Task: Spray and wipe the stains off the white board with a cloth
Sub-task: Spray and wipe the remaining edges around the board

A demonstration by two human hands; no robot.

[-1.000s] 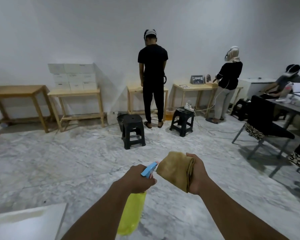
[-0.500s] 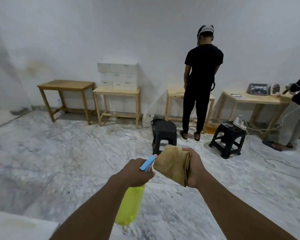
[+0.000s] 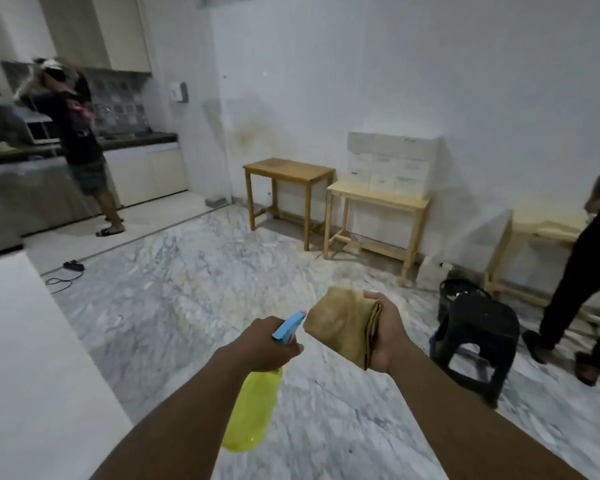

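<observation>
Left hand [image 3: 262, 344] closed round yellow spray bottle [image 3: 250, 410], nozzle forward — ready to spray. Right hand [image 3: 385, 336] clutches folded cloth [image 3: 340, 323] (wiping pad). White board [image 3: 25, 358] lies left of hands, unsprayed.

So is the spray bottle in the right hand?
No, the left hand grips the yellow spray bottle by its blue head, while the right hand holds the folded cloth.
</observation>
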